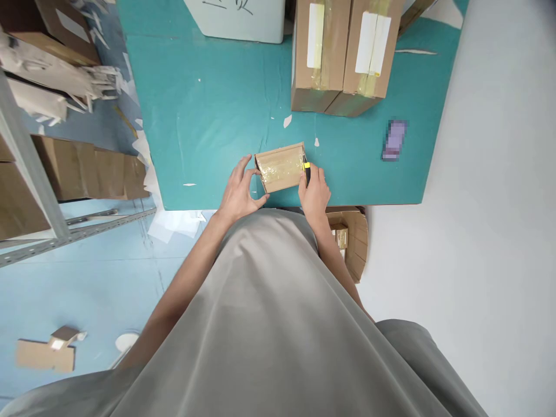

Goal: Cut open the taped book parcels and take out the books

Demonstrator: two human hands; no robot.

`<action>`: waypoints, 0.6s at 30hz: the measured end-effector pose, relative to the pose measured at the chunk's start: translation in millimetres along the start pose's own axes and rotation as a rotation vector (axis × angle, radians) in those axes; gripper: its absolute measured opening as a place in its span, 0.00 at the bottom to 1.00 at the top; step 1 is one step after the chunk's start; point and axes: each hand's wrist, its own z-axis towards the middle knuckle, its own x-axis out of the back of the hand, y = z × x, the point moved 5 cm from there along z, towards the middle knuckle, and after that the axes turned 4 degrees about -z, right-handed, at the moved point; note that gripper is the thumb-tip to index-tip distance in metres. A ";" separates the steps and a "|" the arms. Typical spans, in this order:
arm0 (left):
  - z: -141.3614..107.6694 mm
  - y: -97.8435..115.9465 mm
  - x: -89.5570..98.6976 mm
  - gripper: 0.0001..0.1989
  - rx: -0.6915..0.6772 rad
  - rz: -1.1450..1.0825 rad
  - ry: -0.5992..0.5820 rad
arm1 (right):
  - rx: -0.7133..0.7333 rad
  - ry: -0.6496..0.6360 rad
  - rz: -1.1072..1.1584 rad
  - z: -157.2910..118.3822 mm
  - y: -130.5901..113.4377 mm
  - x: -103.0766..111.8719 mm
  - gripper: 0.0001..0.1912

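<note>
A small cardboard box (281, 168) with shiny clear tape across its top lies slightly tilted near the front edge of the green table (208, 127). At its left end is my left hand (241, 191), fingers spread, with fingertips against the box's side. My right hand (315, 194) is closed around a yellow and black cutter (307, 172) at the box's right end. The cutter's tip meets the box's right edge; its blade is too small to make out.
Two large taped cartons (321, 58) stand at the back, beside a pale container (247, 20). A blurred purple object (394, 140) lies to the right. Below the front edge is an open carton (358, 243). A metal rack (35, 156) stands left.
</note>
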 end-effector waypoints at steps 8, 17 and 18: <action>-7.0 -6.0 -0.8 0.33 0.012 0.059 0.108 | 0.044 0.085 0.086 1.8 5.2 -7.8 0.28; 25.1 32.4 -1.6 0.50 -0.106 0.008 0.019 | 0.092 0.143 0.241 -6.0 29.0 -8.3 0.24; 33.8 40.2 -6.1 0.47 -0.142 0.004 -0.013 | 0.096 0.137 0.236 -7.5 31.1 -5.7 0.24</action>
